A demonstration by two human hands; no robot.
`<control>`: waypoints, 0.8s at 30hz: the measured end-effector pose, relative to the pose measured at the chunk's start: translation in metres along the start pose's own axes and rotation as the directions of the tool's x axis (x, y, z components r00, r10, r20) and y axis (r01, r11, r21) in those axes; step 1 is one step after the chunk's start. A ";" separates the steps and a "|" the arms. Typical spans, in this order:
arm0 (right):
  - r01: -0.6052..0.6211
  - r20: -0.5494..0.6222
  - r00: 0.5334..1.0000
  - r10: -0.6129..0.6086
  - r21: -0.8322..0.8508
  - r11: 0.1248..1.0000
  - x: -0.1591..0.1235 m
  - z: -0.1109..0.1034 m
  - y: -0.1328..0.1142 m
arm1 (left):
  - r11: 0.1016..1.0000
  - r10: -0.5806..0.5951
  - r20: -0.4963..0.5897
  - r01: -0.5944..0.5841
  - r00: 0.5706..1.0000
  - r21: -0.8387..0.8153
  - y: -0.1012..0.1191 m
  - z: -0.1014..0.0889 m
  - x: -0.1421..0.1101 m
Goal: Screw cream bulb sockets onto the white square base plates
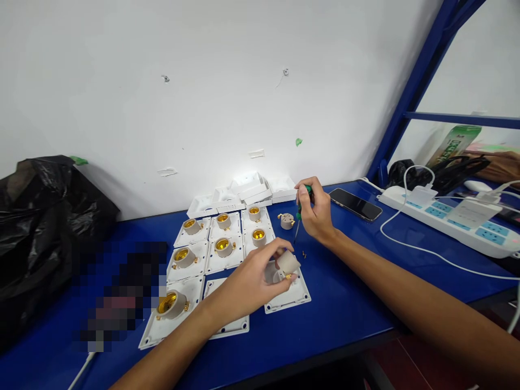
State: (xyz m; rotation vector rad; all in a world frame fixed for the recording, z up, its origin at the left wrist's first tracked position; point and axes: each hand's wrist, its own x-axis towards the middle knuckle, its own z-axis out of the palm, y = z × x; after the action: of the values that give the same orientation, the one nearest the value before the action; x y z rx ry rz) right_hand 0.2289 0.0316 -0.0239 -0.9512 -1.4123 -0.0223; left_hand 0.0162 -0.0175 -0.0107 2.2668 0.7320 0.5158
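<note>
My left hand (260,273) is closed on a beige lamp socket (288,262) with brass terminals, held tilted just over a white square plate (298,295). My right hand (314,208) grips a green-handled screwdriver (300,211), its thin shaft slanting down towards the blue table. Beyond my left hand, another round socket piece (286,221) with brass tabs lies on the table. Small brass screws (304,254) sit between the two hands. To the left are several white plates with gold-lined sockets (222,246) on them. One plate (233,328) under my left forearm shows no socket.
White covers (252,187) are heaped against the wall. A phone (355,204) and a long power strip (447,219) with white cables are on the right. A black plastic bag (49,233) fills the left, beside a blurred-out object (125,298). Blue shelf posts (414,81) rise at right.
</note>
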 end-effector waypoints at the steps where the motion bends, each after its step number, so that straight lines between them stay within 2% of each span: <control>1: 0.000 0.001 1.000 0.000 -0.001 1.000 0.000 0.000 0.000 | 0.998 -0.015 -0.015 0.014 1.000 -0.063 0.001 -0.001 0.000; 3: 0.001 0.002 1.000 -0.001 -0.004 1.000 -0.001 0.000 0.000 | 0.985 -0.026 -0.028 0.020 0.999 -0.170 0.002 -0.003 0.001; 6: 0.000 0.002 1.000 0.000 -0.009 1.000 -0.001 0.000 -0.001 | 0.947 -0.029 0.009 0.030 1.000 -0.321 0.004 -0.007 0.002; 9: -0.004 0.003 1.000 0.004 -0.011 1.000 -0.001 -0.001 -0.001 | 0.924 -0.035 0.076 0.061 0.997 -0.377 0.005 -0.011 0.003; 15: -0.011 -0.002 1.000 0.011 -0.017 1.000 -0.002 -0.002 -0.001 | 0.960 -0.018 0.173 0.066 0.985 -0.272 0.003 -0.014 0.004; 19: -0.010 0.003 1.000 0.011 -0.015 1.000 -0.002 -0.002 -0.001 | 0.984 -0.043 0.190 0.075 0.981 -0.162 0.002 -0.015 0.003; 24: -0.007 0.004 1.000 0.007 -0.018 1.000 -0.001 -0.002 -0.002 | 0.991 -0.019 0.193 0.045 0.981 -0.128 0.003 -0.018 0.002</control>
State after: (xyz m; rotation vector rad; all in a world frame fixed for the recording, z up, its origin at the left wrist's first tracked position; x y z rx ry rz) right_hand 0.2296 0.0288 -0.0233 -0.9714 -1.4143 -0.0276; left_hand 0.0091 -0.0090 0.0044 2.1417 0.6179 0.3149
